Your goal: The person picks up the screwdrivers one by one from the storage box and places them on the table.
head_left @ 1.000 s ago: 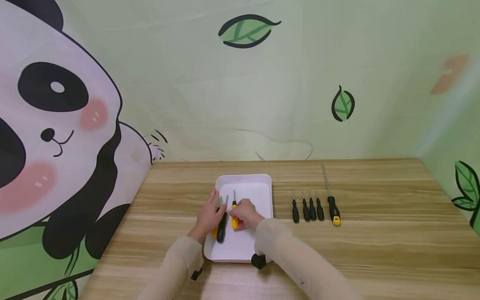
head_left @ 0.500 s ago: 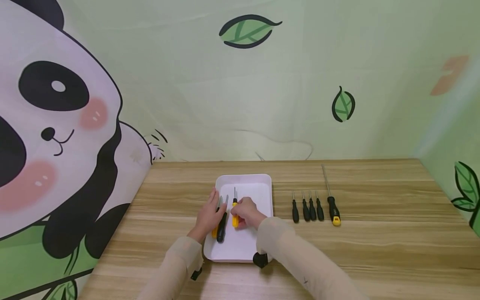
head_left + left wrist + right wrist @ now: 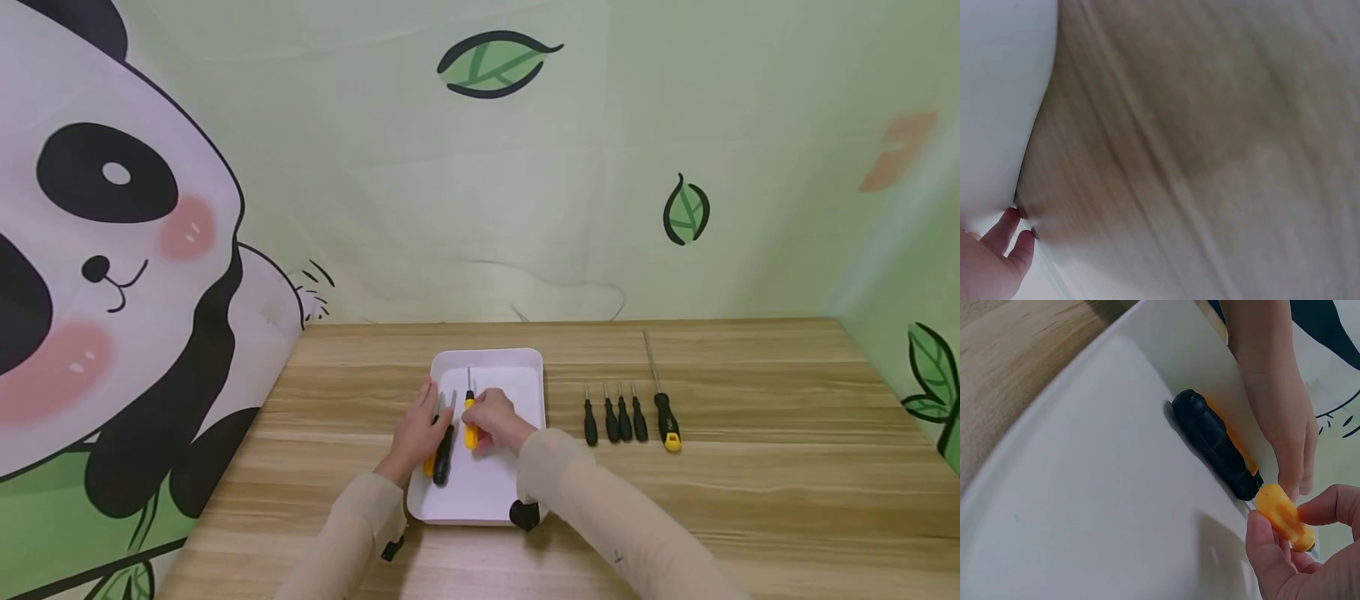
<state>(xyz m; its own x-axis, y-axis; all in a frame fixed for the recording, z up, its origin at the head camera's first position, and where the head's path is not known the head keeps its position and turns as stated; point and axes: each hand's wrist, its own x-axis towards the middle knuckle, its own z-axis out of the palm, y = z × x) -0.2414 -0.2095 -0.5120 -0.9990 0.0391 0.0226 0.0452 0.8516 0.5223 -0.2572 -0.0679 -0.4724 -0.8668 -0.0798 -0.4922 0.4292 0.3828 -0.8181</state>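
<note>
A white tray [image 3: 491,500] lies on the table. My left hand [image 3: 417,433] holds its left wall, and in the left wrist view the fingertips [image 3: 1022,247] lie against the outside. Over the tray, my right hand [image 3: 495,419] pinches a small yellow screwdriver [image 3: 470,437] by its handle between thumb and fingers, its thin shaft pointing away from me. A black-handled screwdriver [image 3: 443,458] lies along the tray's left side. Beside it is another tool with a yellow-orange handle [image 3: 429,465], partly hidden by the left hand and the black handle.
Right of the tray, several small black screwdrivers [image 3: 613,421] stand in a row on the wooden table [image 3: 750,467]. A longer black and yellow screwdriver [image 3: 667,421] lies to their right. A printed cloth wall [image 3: 585,208] rises behind the table's far edge.
My right hand has moved slightly forward with the yellow screwdriver, whose tip now reaches farther toward the tray's far end. The left hand and the tray have stayed put.
</note>
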